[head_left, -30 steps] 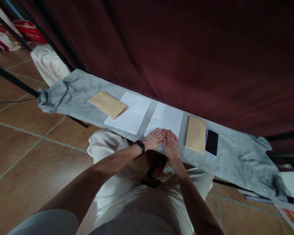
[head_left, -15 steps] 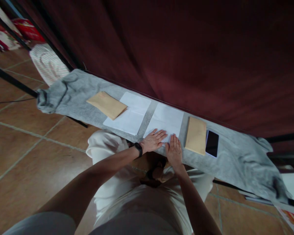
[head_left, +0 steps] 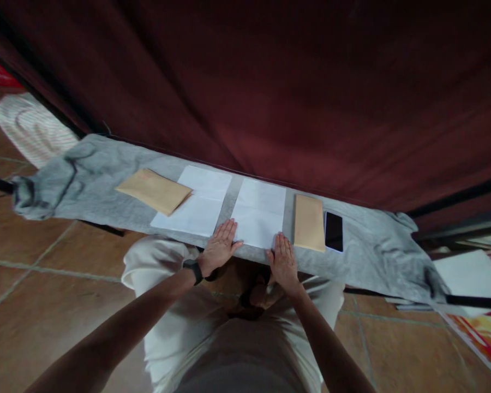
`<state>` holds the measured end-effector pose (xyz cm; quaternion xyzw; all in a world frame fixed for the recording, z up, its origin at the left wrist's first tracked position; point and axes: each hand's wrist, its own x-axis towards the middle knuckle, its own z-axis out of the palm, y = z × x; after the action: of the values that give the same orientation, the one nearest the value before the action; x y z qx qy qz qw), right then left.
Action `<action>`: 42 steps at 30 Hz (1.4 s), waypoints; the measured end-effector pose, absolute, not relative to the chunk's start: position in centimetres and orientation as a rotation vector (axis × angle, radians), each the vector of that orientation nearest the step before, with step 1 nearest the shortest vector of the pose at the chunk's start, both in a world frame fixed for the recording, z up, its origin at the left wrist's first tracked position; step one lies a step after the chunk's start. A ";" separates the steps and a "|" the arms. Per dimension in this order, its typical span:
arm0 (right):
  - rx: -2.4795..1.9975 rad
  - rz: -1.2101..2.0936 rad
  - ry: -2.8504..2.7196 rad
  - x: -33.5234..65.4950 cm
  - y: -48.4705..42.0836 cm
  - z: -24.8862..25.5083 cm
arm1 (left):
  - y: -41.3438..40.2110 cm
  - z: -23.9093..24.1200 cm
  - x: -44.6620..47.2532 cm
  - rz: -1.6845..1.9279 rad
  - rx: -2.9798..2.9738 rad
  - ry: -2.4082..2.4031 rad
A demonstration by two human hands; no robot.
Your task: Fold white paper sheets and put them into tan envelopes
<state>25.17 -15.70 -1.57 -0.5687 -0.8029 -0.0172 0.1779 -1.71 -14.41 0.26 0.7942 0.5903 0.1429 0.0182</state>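
Observation:
A white sheet of paper (head_left: 259, 210) with a faint crosswise crease lies flat in front of me. My left hand (head_left: 221, 246) rests with fingers outstretched at its near left corner. At the near right corner my right hand (head_left: 283, 262) lies flat, fingers extended and touching the edge. Neither hand grips anything. To the left is a second creased white sheet (head_left: 196, 215), partly covered by a brown envelope (head_left: 153, 191). Another brown envelope (head_left: 309, 224) lies just right of my right hand, with a dark-screened phone (head_left: 334, 232) beside it.
A grey cloth (head_left: 376, 245) covers the narrow table, bunched at both ends. Behind it hangs a dark red curtain (head_left: 270, 109). A striped cloth (head_left: 36, 128) hangs at the left, and black metal bars (head_left: 474, 301) stick out at the ends.
My left hand has slid left, from the middle of the sheet's near edge to its left corner. My right hand stays near the right corner. The whole view has shifted and turned slightly.

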 end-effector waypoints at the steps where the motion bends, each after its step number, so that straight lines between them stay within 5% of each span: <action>1: -1.621 -0.046 -2.263 25.1 -15.7 -1.4 | -14.5 0.4 -1.8 0.451 2.456 1.856; 12: -1.603 -0.003 -2.308 21.5 -14.1 -1.0 | -7.4 2.5 7.0 0.353 2.686 1.446; 20: -1.580 -0.045 -2.316 22.3 -14.4 -1.5 | -3.5 0.7 5.0 0.402 2.565 1.539; 27: -1.527 -0.042 -2.288 22.5 -14.6 -1.6 | -6.6 1.1 1.5 0.298 2.485 1.771; 42: -1.524 0.075 -2.293 22.9 -14.7 -1.2 | -10.7 4.6 1.7 -0.118 2.662 1.344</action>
<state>22.85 -14.73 -1.16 -0.5431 -0.8169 0.0266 0.1925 1.67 -10.74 4.61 0.8892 0.4489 -0.0395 0.0787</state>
